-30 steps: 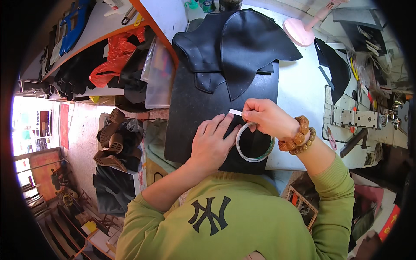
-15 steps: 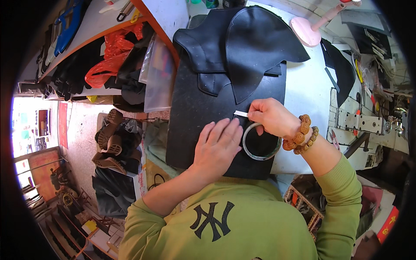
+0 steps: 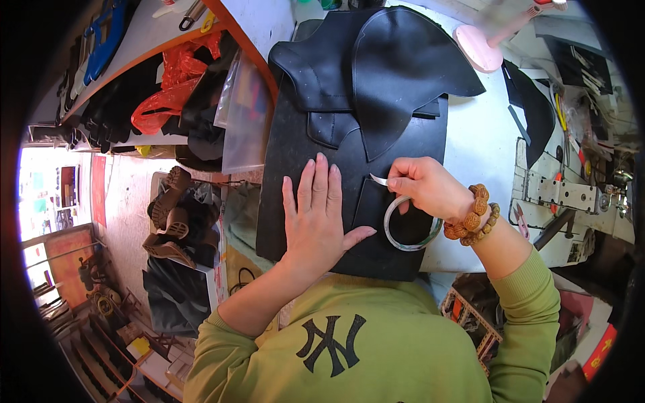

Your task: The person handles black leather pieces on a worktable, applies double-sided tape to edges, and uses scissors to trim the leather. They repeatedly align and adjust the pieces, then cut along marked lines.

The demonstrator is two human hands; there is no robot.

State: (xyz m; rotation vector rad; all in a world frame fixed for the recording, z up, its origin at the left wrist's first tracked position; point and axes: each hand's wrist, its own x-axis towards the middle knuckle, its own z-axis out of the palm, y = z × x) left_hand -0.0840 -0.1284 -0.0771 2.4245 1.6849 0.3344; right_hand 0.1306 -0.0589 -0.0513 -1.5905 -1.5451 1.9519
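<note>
So, two bare hands at work: left hand flat, palm down on one dull black mat, thumb splayed, gripping nothing; right hand pinching one narrow white strip, free end curled up. One roll of tape, thin pale ring, hangs just below the right hand's pinch, over the mat's right part; can't tell if it rests there. One small black piece, straight-edged, lies on the mat between the hands, strip tip at its top corner. Beyond: at least three smooth black sheets, leather-like, curved outlines, overlapping. Right wrist: two beaded bracelets, one coarse and carved, one finer. Smooth white surface underneath, one round pink base on it.
</note>
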